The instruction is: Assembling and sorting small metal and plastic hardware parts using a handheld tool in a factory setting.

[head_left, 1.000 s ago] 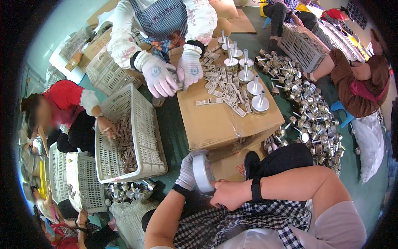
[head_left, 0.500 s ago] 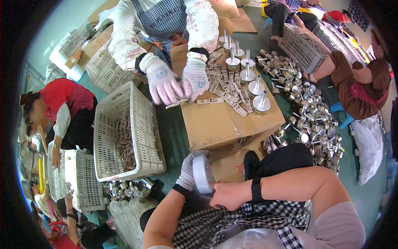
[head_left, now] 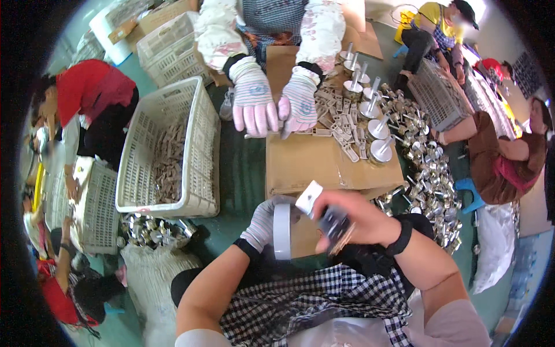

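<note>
Beside a cardboard box (head_left: 309,165), the gloved left hand (head_left: 263,224) grips a pale ring (head_left: 281,231); the right hand (head_left: 365,217) clutches a blurred dark object (head_left: 334,224). Slackened grips could drop either.

A whitish roll (head_left: 281,232) with a smooth, broad outer band stands upright, seen nearly edge-on, held in the gloved left hand (head_left: 263,224). In the bare right hand (head_left: 365,218) sits a small dark object (head_left: 335,223), tilted and too blurred to identify. A flat white piece (head_left: 310,198) juts up beside it, near the roll's top; whether the two join is unclear.
</note>
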Available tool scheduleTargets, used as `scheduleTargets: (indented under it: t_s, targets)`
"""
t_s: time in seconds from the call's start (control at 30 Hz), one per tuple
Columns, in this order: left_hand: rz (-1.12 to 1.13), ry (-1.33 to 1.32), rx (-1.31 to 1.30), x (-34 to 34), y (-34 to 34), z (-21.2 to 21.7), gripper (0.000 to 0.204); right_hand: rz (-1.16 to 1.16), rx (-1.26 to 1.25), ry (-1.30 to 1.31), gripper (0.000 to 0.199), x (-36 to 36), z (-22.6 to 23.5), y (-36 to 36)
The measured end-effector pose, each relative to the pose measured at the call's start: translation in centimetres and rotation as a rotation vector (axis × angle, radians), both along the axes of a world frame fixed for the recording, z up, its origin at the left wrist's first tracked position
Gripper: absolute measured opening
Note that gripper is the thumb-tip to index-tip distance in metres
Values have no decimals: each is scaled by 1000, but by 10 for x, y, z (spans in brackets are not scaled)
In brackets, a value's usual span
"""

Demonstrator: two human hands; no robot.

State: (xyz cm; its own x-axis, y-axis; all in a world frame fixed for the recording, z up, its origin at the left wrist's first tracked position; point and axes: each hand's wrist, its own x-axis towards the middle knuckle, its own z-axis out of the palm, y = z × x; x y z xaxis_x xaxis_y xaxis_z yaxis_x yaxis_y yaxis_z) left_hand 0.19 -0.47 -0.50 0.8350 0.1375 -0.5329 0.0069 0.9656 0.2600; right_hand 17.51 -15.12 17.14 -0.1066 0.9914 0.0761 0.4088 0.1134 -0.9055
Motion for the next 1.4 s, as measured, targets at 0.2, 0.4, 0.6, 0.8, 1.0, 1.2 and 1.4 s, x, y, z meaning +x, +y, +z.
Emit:
scheduleTargets:
  t_s: [0.2,0.4,0.6,0.8,1.0,1.2,1.4]
  targets:
    - [46,48,622,-15,-30,8,23,-314,-427,707,38,8,17,12]
    - [23,-52,681,-17,-32,-14,35,-296,-566,325,30,-10,25,48]
    - [4,29,647,-23,-43,9,32,-298,-500,297,21,-11,5,47]
    - [-48,85,865,-22,-48,-7,36,-518,-645,424,30,-36,-10,51]
    - [-76,163,1016,-23,-45,-6,35,-477,-679,614,31,-46,-20,62]
    - [-228,188,1237,-31,-65,-93,28,-521,-694,508,29,-52,-47,64]
    - [-367,92,1216,-42,-72,-53,21,-552,-598,514,27,-46,1,48]
